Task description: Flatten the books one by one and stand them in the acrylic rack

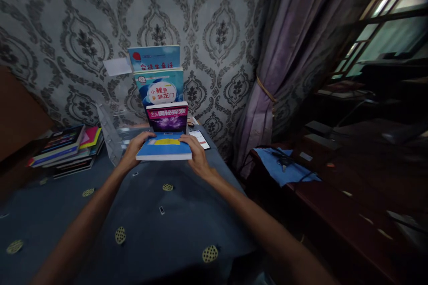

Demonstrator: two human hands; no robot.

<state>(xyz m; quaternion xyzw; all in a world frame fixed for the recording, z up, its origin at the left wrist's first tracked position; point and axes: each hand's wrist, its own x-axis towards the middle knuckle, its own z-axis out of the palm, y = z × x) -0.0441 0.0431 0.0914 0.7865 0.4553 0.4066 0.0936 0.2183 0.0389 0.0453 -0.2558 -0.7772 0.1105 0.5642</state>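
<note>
Between my left hand (136,148) and my right hand (196,156) is a blue book (163,150) with a yellow patch on its cover. My hands grip it by its two side edges, fingers closed on it, and its white page edge faces me. Right behind it stands a dark purple book (167,119) with a pink title band. Farther back, a teal book (159,87) and a taller light blue book (155,57) rise in steps against the wall. A clear plastic rack (112,138) is to the left of these books.
A pile of books and folders (68,149) lies on the left of the table (143,236), which has a pineapple-print cloth. A phone (199,139) lies behind my right hand. Right of the table are a tied curtain (261,111) and a dark red surface with a blue cloth (274,164).
</note>
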